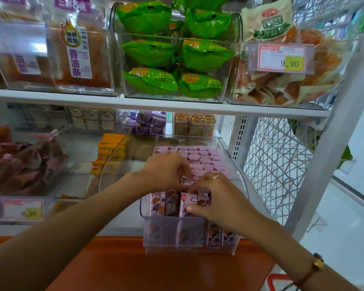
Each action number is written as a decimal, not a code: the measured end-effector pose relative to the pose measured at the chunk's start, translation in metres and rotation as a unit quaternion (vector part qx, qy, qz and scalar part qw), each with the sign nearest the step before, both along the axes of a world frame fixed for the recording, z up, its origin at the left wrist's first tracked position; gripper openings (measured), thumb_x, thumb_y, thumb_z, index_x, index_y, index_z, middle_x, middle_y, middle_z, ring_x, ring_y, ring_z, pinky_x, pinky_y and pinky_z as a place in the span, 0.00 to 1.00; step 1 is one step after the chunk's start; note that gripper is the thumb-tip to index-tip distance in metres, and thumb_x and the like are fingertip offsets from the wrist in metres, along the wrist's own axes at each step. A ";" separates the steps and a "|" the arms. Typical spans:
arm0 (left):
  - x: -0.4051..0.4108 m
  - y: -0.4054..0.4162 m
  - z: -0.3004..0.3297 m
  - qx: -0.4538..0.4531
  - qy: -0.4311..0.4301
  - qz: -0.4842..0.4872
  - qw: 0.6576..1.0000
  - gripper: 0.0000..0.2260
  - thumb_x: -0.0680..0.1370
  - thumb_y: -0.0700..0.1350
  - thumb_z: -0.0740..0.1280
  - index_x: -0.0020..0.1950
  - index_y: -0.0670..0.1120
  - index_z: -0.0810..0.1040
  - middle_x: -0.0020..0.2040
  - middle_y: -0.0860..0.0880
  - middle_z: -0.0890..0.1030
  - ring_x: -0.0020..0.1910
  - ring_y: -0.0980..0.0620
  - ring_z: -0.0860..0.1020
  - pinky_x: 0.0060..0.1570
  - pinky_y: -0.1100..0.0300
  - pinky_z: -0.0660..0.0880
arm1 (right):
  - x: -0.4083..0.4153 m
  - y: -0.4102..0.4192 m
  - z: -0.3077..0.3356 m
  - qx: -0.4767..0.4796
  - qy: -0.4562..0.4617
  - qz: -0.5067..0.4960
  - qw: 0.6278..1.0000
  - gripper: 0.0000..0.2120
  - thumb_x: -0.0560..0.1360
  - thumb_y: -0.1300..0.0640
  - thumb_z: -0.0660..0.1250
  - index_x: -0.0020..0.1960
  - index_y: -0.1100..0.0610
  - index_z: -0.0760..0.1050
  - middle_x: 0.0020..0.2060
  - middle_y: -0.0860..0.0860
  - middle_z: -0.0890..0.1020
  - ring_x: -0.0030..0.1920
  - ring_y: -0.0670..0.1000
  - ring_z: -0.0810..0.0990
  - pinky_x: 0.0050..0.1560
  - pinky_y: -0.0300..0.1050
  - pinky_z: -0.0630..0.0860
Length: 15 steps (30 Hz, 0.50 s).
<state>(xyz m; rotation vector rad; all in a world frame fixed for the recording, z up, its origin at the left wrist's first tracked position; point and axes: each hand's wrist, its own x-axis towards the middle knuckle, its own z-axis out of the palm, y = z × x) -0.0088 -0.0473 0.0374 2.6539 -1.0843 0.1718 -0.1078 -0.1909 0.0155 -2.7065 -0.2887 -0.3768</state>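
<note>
A clear plastic bin (147, 225) stands on the lower shelf, packed with rows of small pink snack packets (204, 160) printed with cartoon figures. Both hands are inside it near the front. My left hand (166, 171) reaches in from the left, its fingers curled down onto a packet in the middle rows. My right hand (216, 198), with a ring on one finger, pinches an upright pink packet (187, 203) in the front row between thumb and fingers. The fingertips of the two hands nearly meet.
The upper shelf holds clear bins of green packets (172, 59), fried dough sticks (80, 55) and orange-white snacks (286, 80). A brown-snack bin (23, 164) and orange packets (111, 152) lie to the left. An orange ledge (156, 267) runs below; a white wire rack (277, 164) stands to the right.
</note>
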 end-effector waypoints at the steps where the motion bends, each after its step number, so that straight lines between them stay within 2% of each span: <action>1: 0.000 0.000 -0.001 0.011 0.004 -0.005 1.000 0.13 0.71 0.57 0.73 0.51 0.53 0.81 0.49 0.57 0.83 0.43 0.62 0.77 0.41 0.67 0.74 | 0.001 0.000 -0.001 -0.002 0.004 -0.001 1.000 0.18 0.72 0.44 0.70 0.60 0.47 0.77 0.57 0.46 0.75 0.59 0.46 0.68 0.54 0.44 0.69; 3: -0.001 0.002 0.001 0.033 0.011 -0.017 0.999 0.12 0.73 0.56 0.71 0.53 0.54 0.82 0.51 0.57 0.83 0.44 0.63 0.76 0.42 0.68 0.72 | 0.001 0.000 -0.001 -0.007 0.009 0.000 1.000 0.18 0.72 0.45 0.70 0.60 0.48 0.76 0.56 0.47 0.75 0.59 0.47 0.68 0.54 0.44 0.69; 5: -0.003 0.006 0.008 0.038 0.033 -0.027 0.998 0.12 0.76 0.52 0.68 0.58 0.53 0.80 0.57 0.56 0.81 0.51 0.61 0.77 0.48 0.65 0.74 | 0.001 0.001 -0.002 -0.005 0.012 0.004 1.000 0.17 0.72 0.44 0.70 0.59 0.48 0.77 0.58 0.46 0.74 0.60 0.46 0.66 0.57 0.45 0.68; 7: -0.007 0.013 0.018 -0.006 0.048 -0.020 0.999 0.14 0.79 0.42 0.64 0.63 0.53 0.77 0.63 0.54 0.78 0.58 0.58 0.76 0.56 0.58 0.74 | 0.001 0.001 0.000 0.001 0.017 0.009 1.000 0.16 0.71 0.44 0.70 0.57 0.46 0.77 0.60 0.45 0.73 0.62 0.45 0.65 0.60 0.45 0.66; 9: -0.015 0.022 0.023 -0.099 0.036 0.011 0.994 0.16 0.79 0.39 0.61 0.63 0.55 0.76 0.63 0.57 0.77 0.59 0.59 0.74 0.57 0.56 0.76 | 0.001 0.000 0.005 0.044 0.025 0.012 0.999 0.12 0.70 0.44 0.71 0.53 0.44 0.76 0.57 0.42 0.74 0.59 0.41 0.67 0.58 0.40 0.66; 11: -0.028 0.030 0.023 -0.210 0.029 0.036 0.977 0.13 0.80 0.44 0.61 0.63 0.57 0.75 0.56 0.64 0.76 0.56 0.63 0.75 0.55 0.58 0.76 | 0.000 0.001 0.014 0.146 0.023 0.012 0.989 0.10 0.71 0.46 0.71 0.48 0.41 0.71 0.50 0.36 0.75 0.49 0.33 0.73 0.48 0.29 0.70; 12: -0.035 0.032 0.020 -0.259 0.038 0.039 0.964 0.12 0.80 0.49 0.62 0.62 0.57 0.75 0.53 0.66 0.76 0.53 0.65 0.75 0.52 0.61 0.77 | -0.001 0.002 0.020 0.214 0.015 0.012 0.977 0.10 0.71 0.46 0.70 0.47 0.41 0.70 0.47 0.36 0.76 0.46 0.31 0.75 0.42 0.27 0.72; 13: -0.044 0.034 0.017 -0.300 0.056 0.036 0.952 0.14 0.78 0.56 0.63 0.62 0.58 0.74 0.52 0.66 0.76 0.51 0.67 0.76 0.49 0.64 0.77 | -0.002 0.002 0.024 0.282 0.001 0.009 0.959 0.11 0.69 0.45 0.70 0.48 0.41 0.69 0.46 0.37 0.78 0.44 0.31 0.77 0.39 0.27 0.74; 15: -0.060 0.034 0.010 -0.336 0.081 0.027 0.938 0.25 0.69 0.68 0.63 0.62 0.59 0.72 0.54 0.65 0.76 0.50 0.70 0.76 0.45 0.68 0.77 | -0.004 0.005 0.030 0.391 -0.035 -0.001 0.920 0.15 0.66 0.43 0.69 0.50 0.44 0.71 0.43 0.42 0.83 0.42 0.35 0.81 0.37 0.28 0.75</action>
